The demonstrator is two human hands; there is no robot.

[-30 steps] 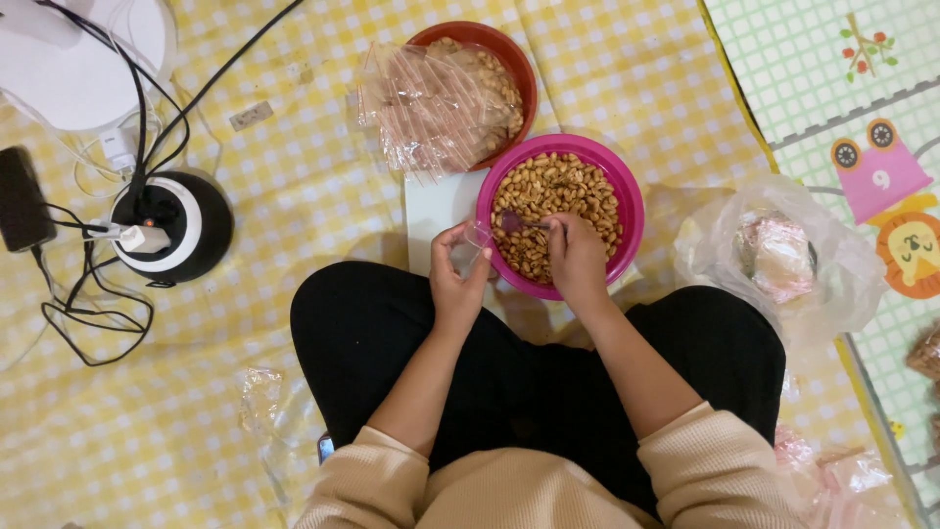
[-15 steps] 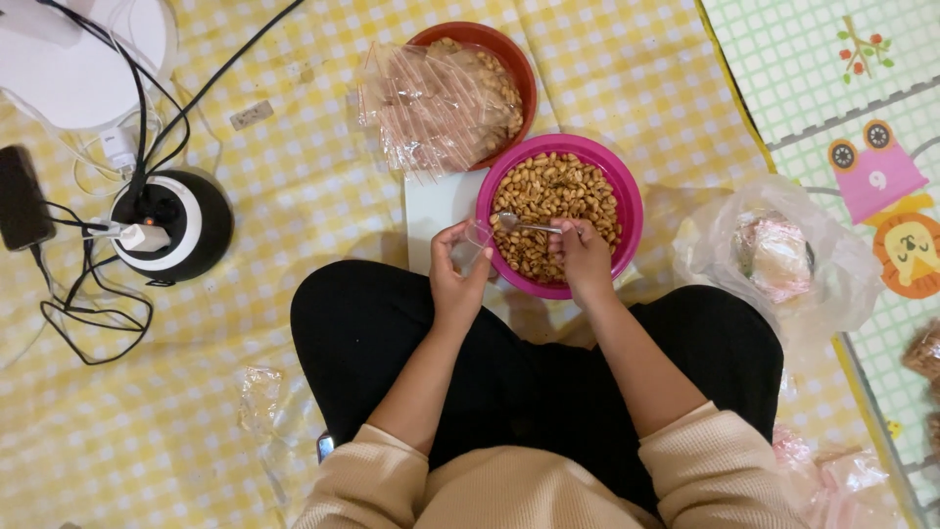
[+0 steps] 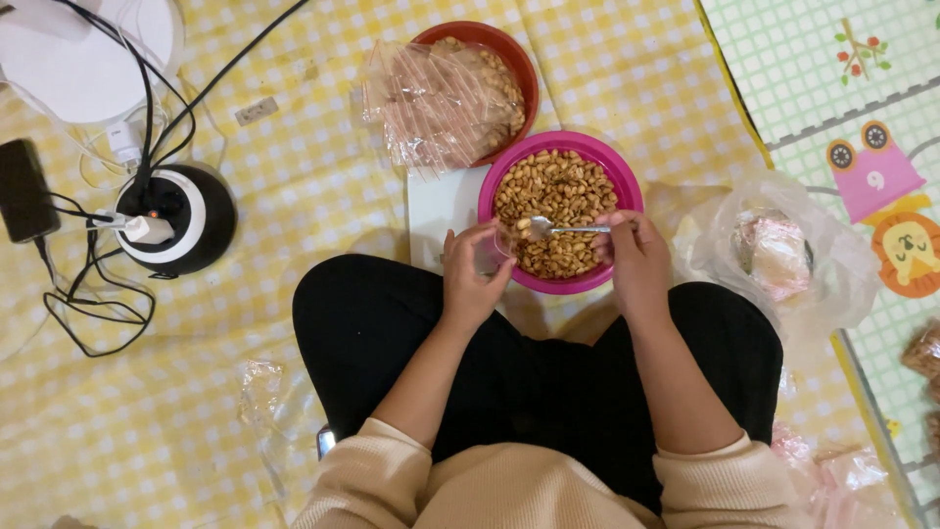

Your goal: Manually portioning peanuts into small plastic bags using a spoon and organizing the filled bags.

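A pink bowl (image 3: 627,182) full of roasted peanuts (image 3: 558,191) stands on the yellow checked cloth in front of my knees. My right hand (image 3: 636,263) grips a metal spoon (image 3: 568,229) by its handle, the spoon's tip loaded with peanuts and pointing left over the bowl. My left hand (image 3: 470,279) holds a small clear plastic bag (image 3: 490,251) at the bowl's left rim, its mouth close to the spoon's tip.
A red bowl (image 3: 519,61) with peanuts and a heap of clear bags (image 3: 431,98) sits behind the pink one. A black round device (image 3: 181,217) with cables lies left. A large plastic bag (image 3: 774,255) lies right, beside a patterned play mat (image 3: 862,118).
My right hand has drawn back to the right, lifting the spoon with peanuts out of the heap. My left hand has shifted slightly right with the small bag toward the spoon.
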